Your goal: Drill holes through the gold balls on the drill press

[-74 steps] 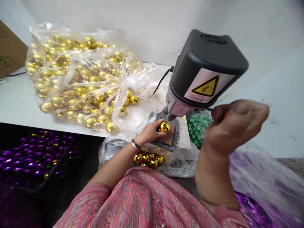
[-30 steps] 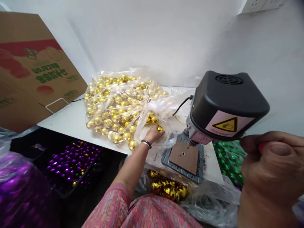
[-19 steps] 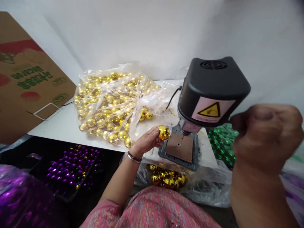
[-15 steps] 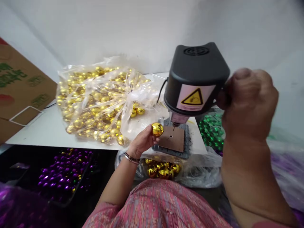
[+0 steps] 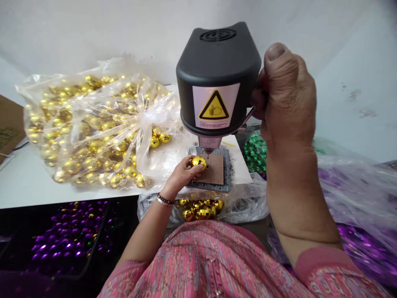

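A shiny gold faceted ball (image 5: 199,162) is pinched between the thumb and fingers of my left hand (image 5: 182,173). It is over the brown plate (image 5: 215,176) on the grey base (image 5: 227,167) of a small bench drill press, just left of and below the thin bit (image 5: 208,156). I cannot tell whether the ball touches the plate. My right hand (image 5: 288,95) is closed around the lever (image 5: 249,115) at the side of the black drill head (image 5: 218,58); the handle's end is mostly hidden by my fingers. A yellow warning sign (image 5: 214,106) marks the head's front.
A clear plastic bag (image 5: 93,124) full of gold balls covers the left of the white table (image 5: 18,186). Loose gold balls (image 5: 203,212) lie in plastic below the drill. Purple balls (image 5: 66,236) sit in a dark bin. Bagged green balls (image 5: 254,153) and purple ones (image 5: 366,248) are at right.
The view has shifted, so the bag and drill appear further left. My left hand has brought the gold ball over the brown plate, near the bit. My right hand stays on the lever.
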A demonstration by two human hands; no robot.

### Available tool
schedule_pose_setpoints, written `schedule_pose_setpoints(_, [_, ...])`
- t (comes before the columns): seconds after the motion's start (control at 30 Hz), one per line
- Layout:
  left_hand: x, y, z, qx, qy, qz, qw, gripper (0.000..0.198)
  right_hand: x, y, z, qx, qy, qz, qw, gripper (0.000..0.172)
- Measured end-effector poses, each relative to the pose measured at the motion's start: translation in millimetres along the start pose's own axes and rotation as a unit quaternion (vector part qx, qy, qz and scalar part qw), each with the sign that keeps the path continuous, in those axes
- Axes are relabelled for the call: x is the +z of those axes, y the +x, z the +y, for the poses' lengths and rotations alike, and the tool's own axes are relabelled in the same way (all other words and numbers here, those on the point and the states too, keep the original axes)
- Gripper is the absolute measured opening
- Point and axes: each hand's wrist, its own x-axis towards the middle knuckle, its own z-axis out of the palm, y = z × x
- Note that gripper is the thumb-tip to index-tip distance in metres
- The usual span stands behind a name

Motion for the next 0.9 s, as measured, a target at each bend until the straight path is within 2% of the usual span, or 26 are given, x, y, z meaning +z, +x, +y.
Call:
schedule_pose_setpoints(0.1, [3.6, 4.6, -1.6, 0.023, 0.089, 0.023, 0.996, 0.054, -0.8, 0.9, 1.0, 0.008, 0.003, 0.001, 1.0, 0.038])
schedule_pose_setpoints(0.23, [9.5, 5.8, 3.8, 0.063, 0.217, 0.068, 0.972, 0.051, -1.0, 0.5, 0.9, 0.002, 0.005, 0.001, 1.0, 0.038])
schedule_pose_setpoints(0.4, [20.2, 6.7, 8.9, 0.114, 0.307, 0.037, 0.944, 0.052, -0.7, -2.2, 1.5, -0.019, 0.0, 0.002, 1.0, 0.041])
schedule_pose_setpoints(0.5, [22.8, 10.1, 5.2, 0.15, 0.323, 0.027, 0.934, 0.055, -0.8, -2.0, 2.0, -0.02, 0.003, 0.011, 1.0, 0.039])
schedule_pose_setpoints(0.67, [20.7, 13.1, -0.6, 0.127, 0.302, 0.009, 0.945, 0.058, -0.3, -1.2, 2.8, -0.014, -0.006, -0.002, 1.0, 0.039])
schedule_pose_setpoints(0.77, [20.3, 13.4, -3.1, 0.12, 0.278, 0.006, 0.953, 0.062, -1.3, -14.3, 3.6, -0.07, -0.027, 0.029, 0.997, 0.041])
schedule_pose_setpoints(0.9, [20.8, 14.1, -6.4, 0.128, 0.27, 0.007, 0.954, 0.056, -14.1, -51.0, 10.6, -0.169, -0.068, 0.043, 0.982, 0.033])
